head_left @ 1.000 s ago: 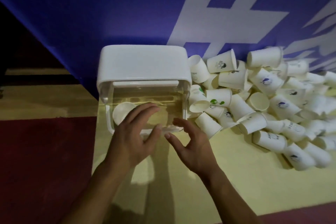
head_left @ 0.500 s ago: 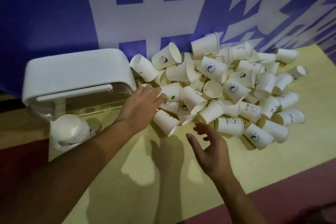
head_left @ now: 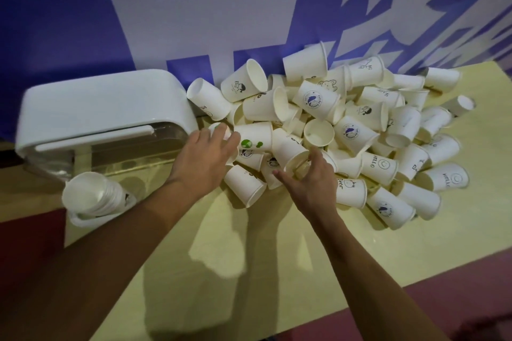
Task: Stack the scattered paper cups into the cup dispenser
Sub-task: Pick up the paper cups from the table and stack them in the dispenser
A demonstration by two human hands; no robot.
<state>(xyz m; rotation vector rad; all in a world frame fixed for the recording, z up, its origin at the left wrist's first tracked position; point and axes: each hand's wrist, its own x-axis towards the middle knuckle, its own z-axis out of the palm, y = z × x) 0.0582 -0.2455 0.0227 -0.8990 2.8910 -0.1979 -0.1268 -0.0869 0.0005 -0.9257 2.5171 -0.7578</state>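
Observation:
A big heap of white paper cups [head_left: 349, 130] lies on the yellow tabletop against the blue wall. The cup dispenser [head_left: 105, 108], white-topped with a clear body, lies on its side to the left of the heap. A nested stack of cups [head_left: 91, 194] sits in its front opening. My left hand [head_left: 205, 158] lies with straight fingers on the heap's left edge, touching a cup with a green logo [head_left: 255, 138]. My right hand [head_left: 310, 180] is spread over the mouth of a cup lying on its side [head_left: 288, 147], thumb out to the left, not closed on it.
The yellow tabletop [head_left: 249, 271] runs out to a dark red band at the front and left. A blue wall with large white lettering [head_left: 194, 8] stands right behind the dispenser and the heap. Cups reach nearly to the table's right end.
Both hands left the dispenser's front and moved right to the cup heap. My view swung right too. The right hand went from hovering in front of the heap to touching a cup.

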